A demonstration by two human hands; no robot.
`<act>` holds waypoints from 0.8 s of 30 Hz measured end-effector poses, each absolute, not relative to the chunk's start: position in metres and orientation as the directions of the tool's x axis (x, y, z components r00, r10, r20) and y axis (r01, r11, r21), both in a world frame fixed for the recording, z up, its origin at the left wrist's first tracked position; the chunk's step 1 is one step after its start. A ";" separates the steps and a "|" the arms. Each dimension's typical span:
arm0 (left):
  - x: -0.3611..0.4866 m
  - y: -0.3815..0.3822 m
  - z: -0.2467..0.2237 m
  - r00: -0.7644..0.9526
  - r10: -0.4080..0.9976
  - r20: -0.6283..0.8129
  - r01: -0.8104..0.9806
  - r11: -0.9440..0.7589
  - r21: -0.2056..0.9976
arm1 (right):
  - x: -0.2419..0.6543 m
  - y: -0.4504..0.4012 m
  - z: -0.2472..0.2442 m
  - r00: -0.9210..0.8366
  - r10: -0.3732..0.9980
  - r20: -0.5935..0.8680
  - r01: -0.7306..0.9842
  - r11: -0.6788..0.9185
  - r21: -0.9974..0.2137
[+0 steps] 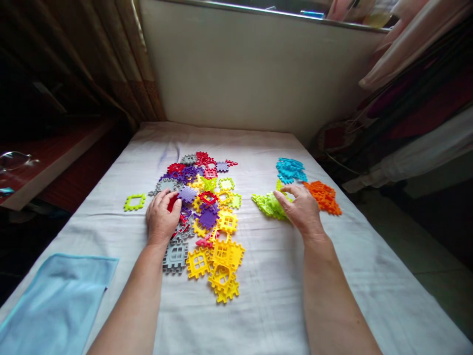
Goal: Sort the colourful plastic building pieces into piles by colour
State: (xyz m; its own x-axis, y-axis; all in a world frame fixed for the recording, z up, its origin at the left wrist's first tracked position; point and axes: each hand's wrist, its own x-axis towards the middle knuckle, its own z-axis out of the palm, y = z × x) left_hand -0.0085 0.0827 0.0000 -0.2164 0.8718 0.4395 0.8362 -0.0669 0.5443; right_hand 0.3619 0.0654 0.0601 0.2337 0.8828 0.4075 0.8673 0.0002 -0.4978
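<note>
Here, lime-green pieces [266, 204] lie partly beneath the right hand [303, 209].

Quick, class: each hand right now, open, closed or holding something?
Left hand: curled over the mixed pile; grip cannot be told.
Right hand: at the green pile; grip cannot be told.

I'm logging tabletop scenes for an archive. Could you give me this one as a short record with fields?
Surface: white cloth covering
Left hand: at the left side of a mixed-colour pile of notched plastic tiles
Right hand: at a lime-green notched tile pile; grip unclear
Other piles: bright-blue tiles, orange tiles
Lone piece: lime-green square plastic frame, left of the left hand
Near left: light-blue fabric piece
</note>
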 end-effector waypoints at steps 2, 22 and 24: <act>-0.008 0.083 0.000 -0.213 0.870 0.444 0.835 -0.074 0.546 | 0.373 0.065 0.054 0.298 0.876 0.380 0.878 -0.095 -0.470; -0.010 0.082 0.002 -0.203 0.876 0.437 0.838 -0.075 0.540 | 0.378 0.065 0.047 0.362 0.888 0.285 0.896 -0.246 -0.370; -0.010 0.082 0.002 -0.205 0.875 0.438 0.837 -0.075 0.543 | 0.375 0.065 0.047 0.326 0.880 0.347 0.907 -0.188 -0.376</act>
State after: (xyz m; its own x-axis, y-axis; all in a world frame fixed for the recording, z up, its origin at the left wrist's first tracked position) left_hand -0.0097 0.0825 0.0018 -0.2053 0.8751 0.4383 0.8367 -0.0755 0.5425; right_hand 0.3745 0.0652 0.0474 0.3257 0.8796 0.3467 0.9073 -0.1876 -0.3763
